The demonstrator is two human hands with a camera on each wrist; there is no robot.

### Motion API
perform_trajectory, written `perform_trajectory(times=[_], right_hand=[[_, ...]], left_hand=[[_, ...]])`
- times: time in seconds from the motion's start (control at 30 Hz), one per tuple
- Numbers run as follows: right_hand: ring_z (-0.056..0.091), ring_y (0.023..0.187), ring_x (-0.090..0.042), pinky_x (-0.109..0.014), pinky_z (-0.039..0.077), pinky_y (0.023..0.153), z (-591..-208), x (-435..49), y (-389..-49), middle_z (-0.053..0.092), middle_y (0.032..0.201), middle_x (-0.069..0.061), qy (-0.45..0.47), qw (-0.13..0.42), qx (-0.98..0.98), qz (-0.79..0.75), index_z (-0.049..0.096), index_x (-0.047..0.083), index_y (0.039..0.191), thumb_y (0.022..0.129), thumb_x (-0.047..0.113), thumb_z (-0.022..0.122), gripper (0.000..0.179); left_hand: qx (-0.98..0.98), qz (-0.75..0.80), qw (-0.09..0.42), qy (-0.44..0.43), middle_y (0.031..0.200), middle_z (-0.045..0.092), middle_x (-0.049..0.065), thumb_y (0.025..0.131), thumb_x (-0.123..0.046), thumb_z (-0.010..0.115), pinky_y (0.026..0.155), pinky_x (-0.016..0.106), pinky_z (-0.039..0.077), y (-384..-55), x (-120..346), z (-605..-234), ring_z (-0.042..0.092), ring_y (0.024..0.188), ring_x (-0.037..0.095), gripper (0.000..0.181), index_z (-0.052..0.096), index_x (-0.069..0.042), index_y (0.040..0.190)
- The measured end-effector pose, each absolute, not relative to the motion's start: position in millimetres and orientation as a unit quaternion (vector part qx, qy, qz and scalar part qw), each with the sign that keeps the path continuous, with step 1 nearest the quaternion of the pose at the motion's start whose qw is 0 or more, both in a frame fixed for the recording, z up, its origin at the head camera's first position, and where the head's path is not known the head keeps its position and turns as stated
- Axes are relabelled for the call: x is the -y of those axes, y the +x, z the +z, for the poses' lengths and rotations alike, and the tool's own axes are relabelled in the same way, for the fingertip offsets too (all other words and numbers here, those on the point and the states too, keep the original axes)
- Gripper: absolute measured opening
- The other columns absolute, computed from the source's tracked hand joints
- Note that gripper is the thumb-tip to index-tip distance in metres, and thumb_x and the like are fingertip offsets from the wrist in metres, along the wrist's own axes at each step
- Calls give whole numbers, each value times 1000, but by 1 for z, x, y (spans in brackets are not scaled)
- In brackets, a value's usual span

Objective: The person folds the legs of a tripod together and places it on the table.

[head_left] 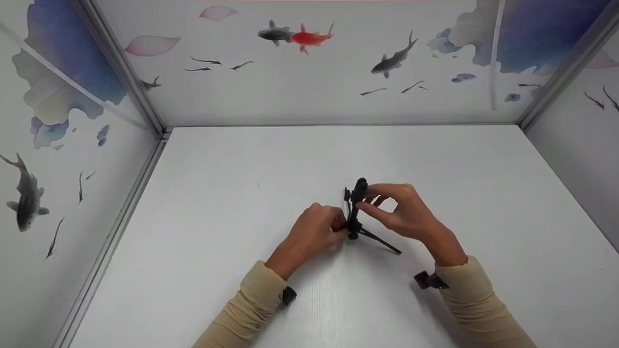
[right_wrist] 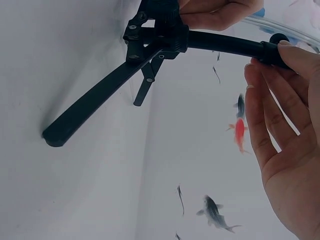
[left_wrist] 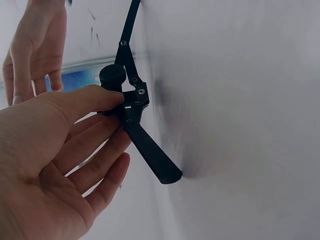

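Note:
A small black tripod [head_left: 359,192] stands on the white table with its legs spread, its column upright and slightly tilted. My left hand [head_left: 312,229] pinches it low down, at the hub where the legs join. In the left wrist view the thumb lies against the hub beside a round knob [left_wrist: 112,75], and the other fingers sit behind. Higher up, my right hand [head_left: 408,212] holds the upper end of the column [right_wrist: 220,43] between thumb and fingertips, close to a small round knob [right_wrist: 278,38]. One leg [right_wrist: 95,102] reaches down to the tabletop.
The white table [head_left: 217,169] is enclosed by panels printed with fish and petals [head_left: 329,96], at the back and both sides. Dark wrist cameras [head_left: 288,296] are worn at both beige sleeves [head_left: 251,295].

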State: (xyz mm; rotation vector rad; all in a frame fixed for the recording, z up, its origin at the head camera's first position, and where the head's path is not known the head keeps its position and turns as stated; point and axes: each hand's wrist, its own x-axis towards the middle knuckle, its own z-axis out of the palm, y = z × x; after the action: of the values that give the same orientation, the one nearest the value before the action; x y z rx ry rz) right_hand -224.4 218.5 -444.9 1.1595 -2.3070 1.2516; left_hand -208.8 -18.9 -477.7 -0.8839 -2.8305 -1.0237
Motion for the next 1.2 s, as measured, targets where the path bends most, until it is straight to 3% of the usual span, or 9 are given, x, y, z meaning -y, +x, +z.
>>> perform_trajectory(times=[0.53, 0.83, 1.2], right_hand=[[79, 90, -10, -22, 62, 79, -446, -220, -227, 83, 107, 6, 407, 130, 797, 426, 82, 18, 115, 96, 8, 82, 21], [79, 88, -10, -21, 62, 78, -447, -221, -226, 83, 106, 5, 407, 131, 796, 428, 82, 18, 115, 95, 7, 83, 23], [79, 86, -11, -22, 62, 78, -445, -221, -225, 83, 103, 5, 404, 135, 798, 427, 82, 18, 113, 95, 6, 83, 22]], left_hand=[[896, -347, 2, -278, 85, 84, 0, 94, -13, 83, 68, 18, 53, -209, 19, -480, 77, 81, 5, 8, 85, -8, 99], [892, -355, 7, -280, 88, 85, 1, 93, -13, 84, 73, 19, 57, -209, 18, -479, 79, 84, 5, 10, 85, -8, 101], [892, -358, 8, -277, 87, 85, 1, 92, -11, 83, 72, 19, 55, -206, 20, -476, 79, 86, 6, 8, 85, -8, 99]])
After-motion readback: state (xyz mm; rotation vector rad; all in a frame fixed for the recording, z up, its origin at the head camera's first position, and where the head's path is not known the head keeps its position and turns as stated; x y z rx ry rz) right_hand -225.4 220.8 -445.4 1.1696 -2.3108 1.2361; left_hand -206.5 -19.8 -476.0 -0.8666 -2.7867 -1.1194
